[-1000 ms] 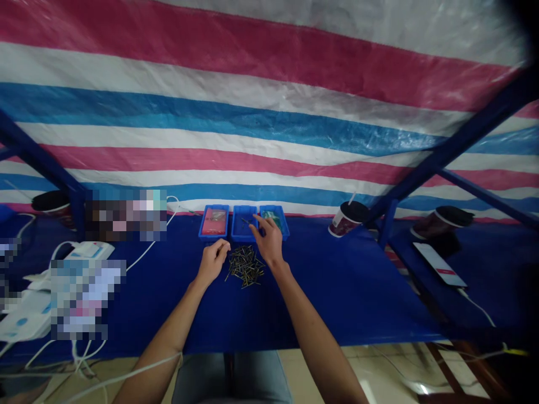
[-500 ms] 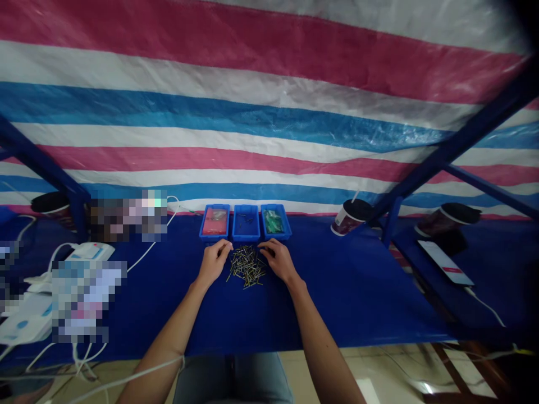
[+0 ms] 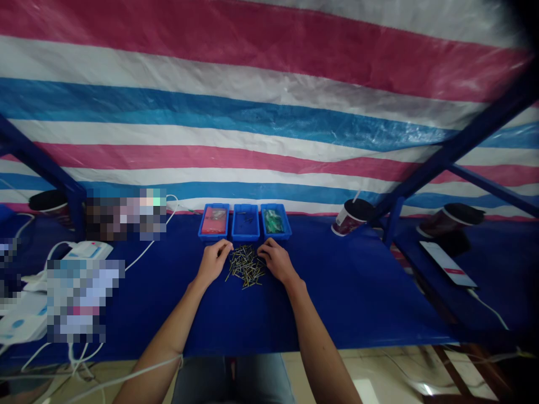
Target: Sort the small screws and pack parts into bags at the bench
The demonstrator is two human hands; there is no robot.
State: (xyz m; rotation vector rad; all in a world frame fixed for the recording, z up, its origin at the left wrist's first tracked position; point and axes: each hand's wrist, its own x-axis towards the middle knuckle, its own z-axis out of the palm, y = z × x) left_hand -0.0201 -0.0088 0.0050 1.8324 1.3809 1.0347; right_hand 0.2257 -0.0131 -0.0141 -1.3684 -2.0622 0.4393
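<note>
A loose pile of thin, metallic, pin-like pieces (image 3: pixel 246 267) lies on the blue tabletop (image 3: pixel 337 297) between my hands. At the pile's left side, my left hand (image 3: pixel 214 261) has its thumb and fingers pinched together; whatever they hold, if anything, is too small to name. My right hand (image 3: pixel 275 260) is at the upper right edge of the pile, fingers curled together with the tips against the pieces. What those fingertips grip is hidden. Just beyond the hands stand three blue trays, the middle tray (image 3: pixel 246 237) with a few dark thin pieces inside.
The left tray (image 3: pixel 201 232) contains a red item, the right tray (image 3: pixel 288 232) green packets. A lidded cup with a straw (image 3: pixel 347 223) stands right of them. White power strips (image 3: pixel 25 318) and cables lie at left. A phone (image 3: pixel 448 265) rests at far right.
My right hand has shifted slightly left, closer onto the pile. The left hand stays almost in place, still pinched. The view has moved very slightly.
</note>
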